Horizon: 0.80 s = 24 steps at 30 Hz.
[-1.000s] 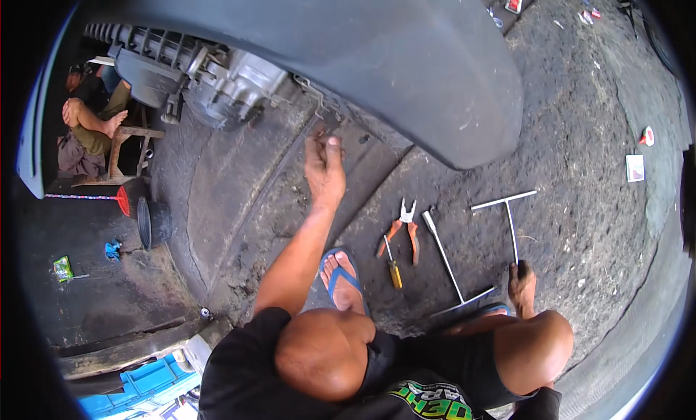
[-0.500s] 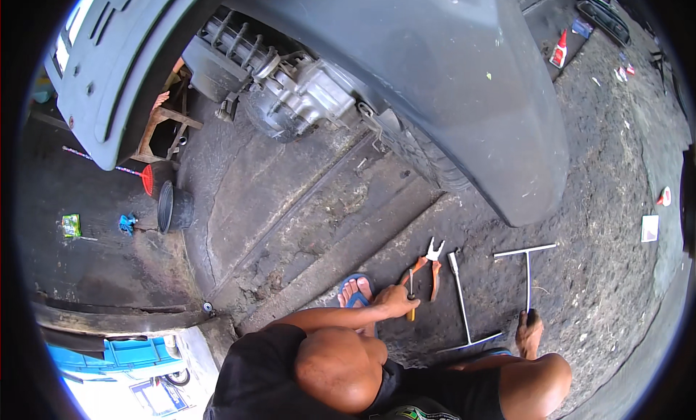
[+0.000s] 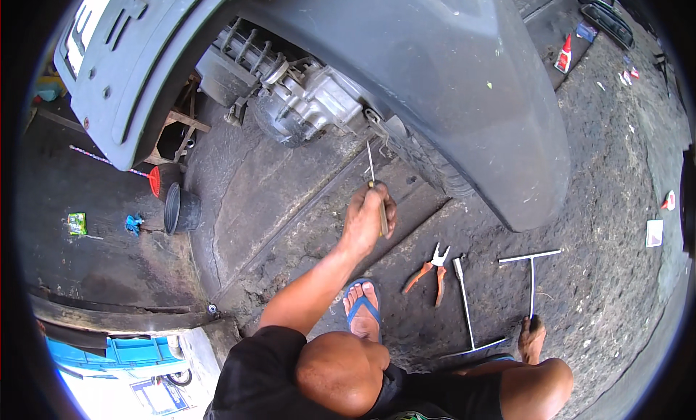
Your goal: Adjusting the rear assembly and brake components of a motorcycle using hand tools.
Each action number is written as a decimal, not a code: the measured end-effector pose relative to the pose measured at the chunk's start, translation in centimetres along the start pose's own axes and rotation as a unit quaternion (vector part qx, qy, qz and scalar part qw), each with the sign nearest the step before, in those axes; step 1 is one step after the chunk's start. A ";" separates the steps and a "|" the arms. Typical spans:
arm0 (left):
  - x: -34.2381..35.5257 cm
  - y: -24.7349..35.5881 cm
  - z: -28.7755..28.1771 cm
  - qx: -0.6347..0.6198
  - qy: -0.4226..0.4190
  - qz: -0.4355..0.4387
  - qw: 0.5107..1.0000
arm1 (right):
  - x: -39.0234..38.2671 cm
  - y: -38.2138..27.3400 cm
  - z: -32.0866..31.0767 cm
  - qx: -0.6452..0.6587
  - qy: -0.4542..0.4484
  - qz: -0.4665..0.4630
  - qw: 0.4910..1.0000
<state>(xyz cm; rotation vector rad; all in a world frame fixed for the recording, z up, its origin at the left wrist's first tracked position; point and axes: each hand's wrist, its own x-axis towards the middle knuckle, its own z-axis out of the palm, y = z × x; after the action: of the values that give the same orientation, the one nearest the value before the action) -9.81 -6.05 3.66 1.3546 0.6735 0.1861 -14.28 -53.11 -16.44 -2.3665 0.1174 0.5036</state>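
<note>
My left hand [image 3: 367, 215] is closed around a screwdriver [image 3: 372, 163] with a yellowish handle, its thin shaft pointing up toward the metal engine casing [image 3: 319, 97] of a motor vehicle. The tip is below the casing and looks apart from it. Low on the right, my right hand [image 3: 533, 342] has its fingers curled about the lower end of a T-handle wrench [image 3: 532, 282]; the fingertips are dark and partly hidden. Between my hands on the ground lie orange-handled pliers [image 3: 428, 275], jaws apart, and a second T-handle wrench [image 3: 465, 304] with a socket end.
A large grey body panel [image 3: 464, 94] overhangs the work area. A black bucket [image 3: 181, 208] stands at left by a red broom [image 3: 155, 181]. A red and white bottle [image 3: 564, 56] is at the far right. My sandalled foot [image 3: 362, 304] rests near the pliers.
My left hand has lifted from beside the pliers and moved forward and left toward the engine, carrying the screwdriver. My right hand stays with its wrench; the view has shifted slightly.
</note>
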 end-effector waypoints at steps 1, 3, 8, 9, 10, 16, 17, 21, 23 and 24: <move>0.5 0.7 0.2 -0.004 -0.004 0.002 1.000 | 0.0 0.1 0.0 0.006 -0.001 0.003 1.000; 0.8 2.1 0.5 -0.026 0.001 -0.006 1.000 | -0.3 -0.1 0.1 0.008 0.004 -0.002 1.000; 2.3 2.9 1.1 -0.058 0.010 -0.013 0.998 | -0.6 -0.7 -0.1 0.018 0.015 -0.021 1.000; 2.7 2.9 1.2 -0.070 0.010 -0.012 0.997 | -0.7 -0.8 -0.1 0.018 0.010 -0.015 1.000; 2.9 2.9 1.3 -0.082 0.011 -0.010 0.997 | -0.7 -0.9 -0.1 0.017 0.006 -0.009 1.000; 4.0 2.6 1.8 -0.082 0.008 0.025 0.996 | -0.5 -0.4 -0.2 0.016 0.002 -0.013 1.000; 4.0 2.6 1.9 -0.082 0.007 0.026 0.996 | -0.6 -0.4 -0.3 0.017 0.003 -0.012 1.000; 3.8 2.5 1.7 -0.071 0.010 0.019 0.997 | -0.6 -0.2 -0.1 0.011 0.006 -0.009 1.000; 3.6 2.7 1.8 -0.077 0.007 0.015 0.997 | -0.5 -0.2 0.0 0.012 0.004 -0.003 1.000; 3.4 3.0 2.0 -0.088 0.011 0.004 0.996 | -0.5 -0.3 -0.1 0.010 0.000 0.000 1.000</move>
<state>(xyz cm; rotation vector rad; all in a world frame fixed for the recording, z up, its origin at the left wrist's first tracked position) -5.27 -5.35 5.49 1.1872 0.6550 0.2621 -14.64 -52.94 -15.97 -2.3461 0.1212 0.4990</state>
